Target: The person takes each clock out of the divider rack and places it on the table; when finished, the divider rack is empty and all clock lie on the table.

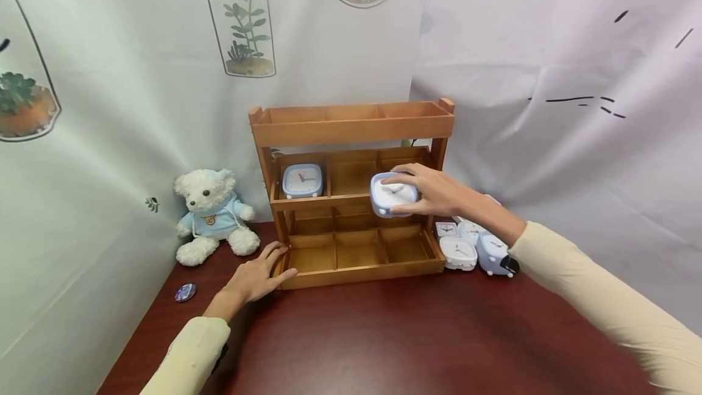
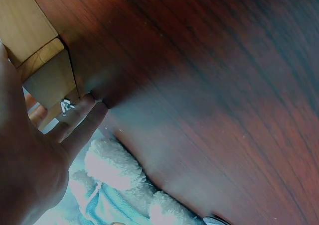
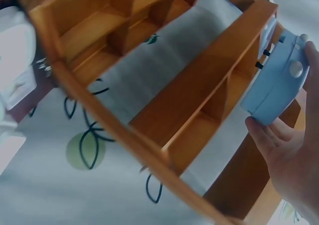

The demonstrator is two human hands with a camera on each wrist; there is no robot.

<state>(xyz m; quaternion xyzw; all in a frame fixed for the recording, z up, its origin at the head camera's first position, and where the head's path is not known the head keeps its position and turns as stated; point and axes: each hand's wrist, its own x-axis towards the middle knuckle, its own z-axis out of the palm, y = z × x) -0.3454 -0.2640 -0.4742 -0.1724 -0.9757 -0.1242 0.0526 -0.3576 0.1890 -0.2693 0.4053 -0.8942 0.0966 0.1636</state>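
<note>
My right hand (image 1: pixel 433 191) grips a blue alarm clock (image 1: pixel 390 195) with a white face, held in front of the middle tier of a wooden shelf (image 1: pixel 353 133). In the right wrist view, fingers and thumb clasp the blue clock body (image 3: pixel 276 78) at its edges, its small feet and black knobs showing. Another blue alarm clock (image 1: pixel 302 180) stands in the left compartment of that middle tier. Down at the shelf's lower left corner, my left hand (image 1: pixel 255 274) touches the side with fingers spread; in the left wrist view the hand (image 2: pixel 40 145) lies against the wood.
Several clocks, among them a white alarm clock (image 1: pixel 458 252) and a blue clock (image 1: pixel 493 255), crowd the table (image 1: pixel 395 334) right of the shelf. A white teddy bear (image 1: pixel 214 218) in a blue hoodie sits to the left, near a small round badge (image 1: pixel 185 292). Printed curtains (image 1: pixel 351 47) hang behind.
</note>
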